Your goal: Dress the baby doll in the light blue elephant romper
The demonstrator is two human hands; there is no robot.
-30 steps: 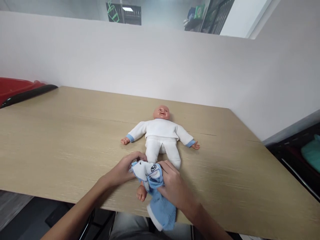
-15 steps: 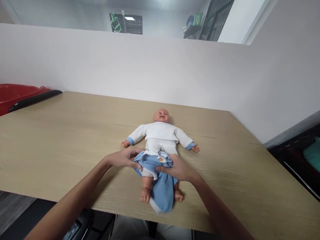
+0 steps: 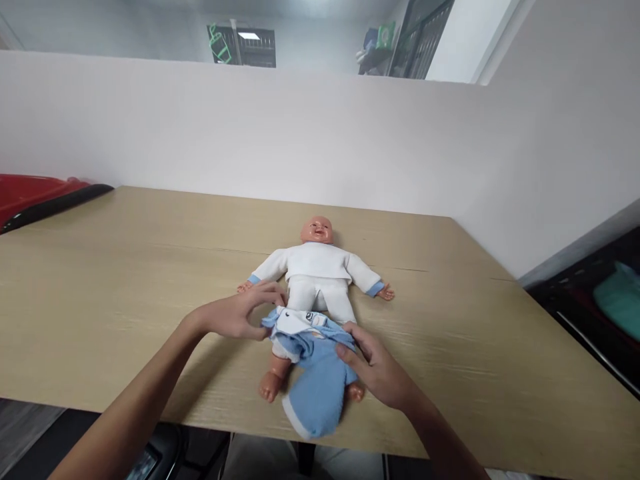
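A baby doll (image 3: 316, 270) in a white top and white leggings lies on its back on the wooden table (image 3: 125, 267), head away from me. Blue and white trousers (image 3: 313, 363) are bunched over its lower legs, with one trouser leg hanging loose toward the table's near edge. My left hand (image 3: 235, 315) pinches the waistband at the doll's left knee. On the other side my right hand (image 3: 373, 363) grips the blue fabric by the doll's right shin. Both bare feet show below the cloth.
A white partition wall (image 3: 200, 127) runs along the table's far edge and right side. A red tub with a black rim (image 3: 35, 197) sits at the far left. A dark crate with teal cloth (image 3: 617, 300) stands low at the right.
The trousers went up the doll's legs from its feet, then slipped back a little toward the knees. Both hands followed the fabric. The doll's legs shifted slightly left.
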